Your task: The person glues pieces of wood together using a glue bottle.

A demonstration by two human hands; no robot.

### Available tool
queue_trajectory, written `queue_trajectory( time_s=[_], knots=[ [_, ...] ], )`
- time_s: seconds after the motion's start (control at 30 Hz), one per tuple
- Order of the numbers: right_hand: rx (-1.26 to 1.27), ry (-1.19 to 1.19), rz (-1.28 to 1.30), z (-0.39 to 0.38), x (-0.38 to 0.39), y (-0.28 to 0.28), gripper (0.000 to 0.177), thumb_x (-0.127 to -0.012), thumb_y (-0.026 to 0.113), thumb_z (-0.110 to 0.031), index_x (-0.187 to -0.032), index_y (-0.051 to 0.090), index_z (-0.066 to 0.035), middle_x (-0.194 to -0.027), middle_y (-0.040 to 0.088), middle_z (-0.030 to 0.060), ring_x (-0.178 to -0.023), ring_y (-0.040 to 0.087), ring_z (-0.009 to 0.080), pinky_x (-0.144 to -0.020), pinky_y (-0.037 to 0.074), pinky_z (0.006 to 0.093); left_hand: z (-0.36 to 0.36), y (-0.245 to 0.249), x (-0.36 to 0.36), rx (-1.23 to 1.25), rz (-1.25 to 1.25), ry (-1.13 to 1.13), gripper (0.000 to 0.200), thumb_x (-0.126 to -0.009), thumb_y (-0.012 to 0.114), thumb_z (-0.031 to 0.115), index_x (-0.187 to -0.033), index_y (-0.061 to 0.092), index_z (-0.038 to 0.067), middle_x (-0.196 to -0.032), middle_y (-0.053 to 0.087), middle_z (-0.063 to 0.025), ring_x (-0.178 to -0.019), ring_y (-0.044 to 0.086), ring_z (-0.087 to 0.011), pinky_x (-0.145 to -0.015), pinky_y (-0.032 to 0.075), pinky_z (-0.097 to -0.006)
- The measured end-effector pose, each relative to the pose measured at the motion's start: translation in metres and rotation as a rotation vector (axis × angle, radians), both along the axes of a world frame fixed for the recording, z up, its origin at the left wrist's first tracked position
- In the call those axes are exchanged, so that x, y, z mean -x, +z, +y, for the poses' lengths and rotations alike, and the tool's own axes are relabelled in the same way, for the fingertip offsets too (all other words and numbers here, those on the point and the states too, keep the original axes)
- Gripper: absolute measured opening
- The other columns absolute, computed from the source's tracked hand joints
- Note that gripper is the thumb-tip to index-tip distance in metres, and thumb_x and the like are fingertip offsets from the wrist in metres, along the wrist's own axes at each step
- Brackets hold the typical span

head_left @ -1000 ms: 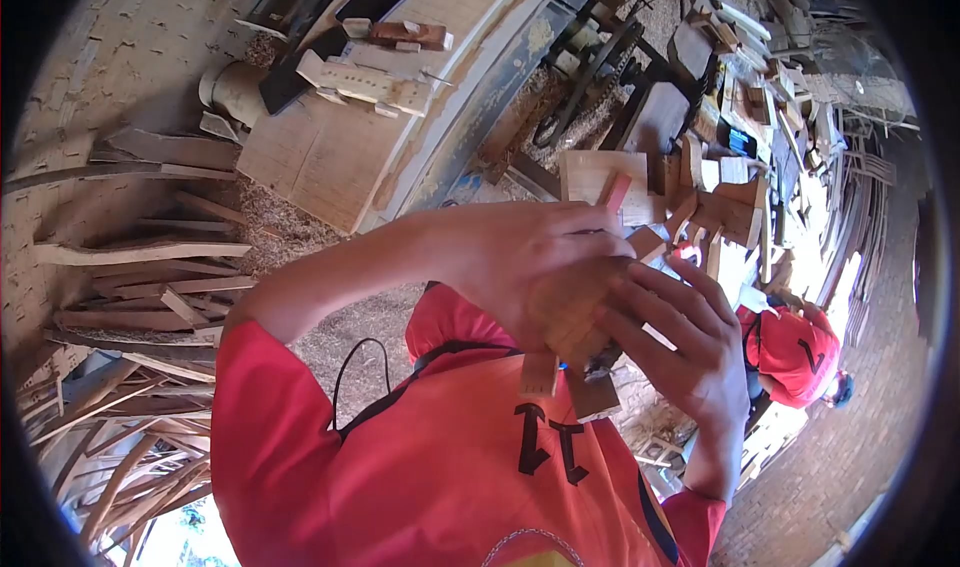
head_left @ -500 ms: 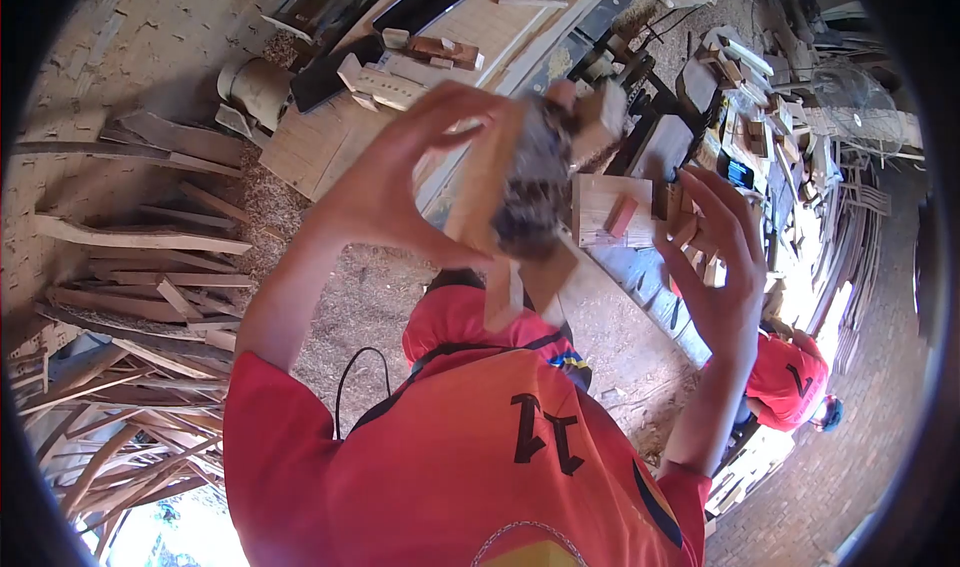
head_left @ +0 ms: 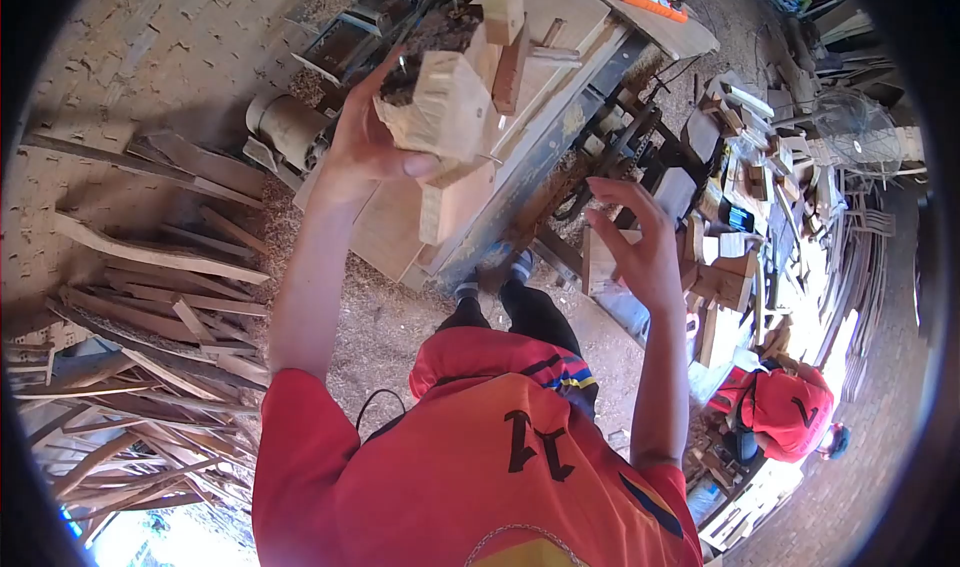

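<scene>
Head view showed the left hand [head_left: 365, 152] clenched round a jointed wooden block assembly [head_left: 445, 107], thumb under it, raised above the near edge of the workbench [head_left: 585, 42]. A second before, both hands had gripped that piece close against the red shirt [head_left: 480, 477]. Since then the right hand [head_left: 635, 252] had let go and hung open and empty, fingers spread, lower and to the right of the piece. The assembly had thus passed to the left hand alone, away from the body toward the far bench. An orange tool [head_left: 650, 0] lay at the bench's far right end, curved offcuts [head_left: 150, 297] were heaped on the left, and another person's red cap [head_left: 790, 407] showed at near right.
</scene>
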State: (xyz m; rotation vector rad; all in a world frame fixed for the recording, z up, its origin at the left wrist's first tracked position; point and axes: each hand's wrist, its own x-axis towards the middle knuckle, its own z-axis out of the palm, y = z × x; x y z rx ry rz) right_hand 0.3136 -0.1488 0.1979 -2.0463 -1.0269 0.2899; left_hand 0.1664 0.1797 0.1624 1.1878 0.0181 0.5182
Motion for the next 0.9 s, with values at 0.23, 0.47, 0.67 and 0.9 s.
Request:
queue_trajectory(
  time_s=[0.23,0.47,0.67,0.9],
  knots=[
    [0.014,0.011,0.153,0.008,-0.034,-0.020,0.035,-0.097,0.079,-0.008,-0.131,0.074,-0.001,-0.120,0.077,0.0116,-0.113,0.073,0.0210,-0.101,0.055,0.0360,0.013,-0.010,-0.024,0.069,-0.093,-0.073,0.104,-0.068,0.093,0.012,-0.159,0.044,-0.002,-0.144,0.066,-0.0162,-0.135,0.065,-0.0278,-0.117,0.052,-0.0439],
    [-0.034,0.050,0.204,0.004,-0.066,-0.034,0.035,-0.098,0.079,-0.011,-0.131,0.073,-0.002,-0.119,0.077,0.0148,-0.107,0.075,0.0260,-0.097,0.058,0.0388,0.031,-0.021,-0.061,0.248,0.117,0.178,0.108,-0.083,0.089,0.039,-0.163,0.031,-0.004,-0.150,0.061,-0.0198,-0.128,0.069,-0.0323,-0.106,0.061,-0.0461],
    [0.002,0.023,0.305,-0.010,-0.075,-0.045,0.035,-0.099,0.079,-0.013,-0.131,0.073,-0.002,-0.120,0.077,0.0148,-0.107,0.075,0.0258,-0.096,0.058,0.0387,0.049,-0.021,-0.081,0.030,0.114,0.164,0.105,-0.086,0.088,0.039,-0.160,0.031,-0.008,-0.149,0.059,-0.0203,-0.130,0.067,-0.0304,-0.105,0.060,-0.0460],
    [0.065,0.026,0.297,-0.019,-0.077,-0.053,0.034,-0.099,0.079,-0.015,-0.130,0.073,-0.002,-0.120,0.077,0.0149,-0.108,0.076,0.0257,-0.095,0.058,0.0390,0.063,0.010,-0.110,-0.123,0.132,0.206,0.087,-0.084,0.087,0.026,-0.150,0.045,-0.011,-0.141,0.064,-0.0178,-0.130,0.067,-0.0270,-0.114,0.052,-0.0435]
  ],
)
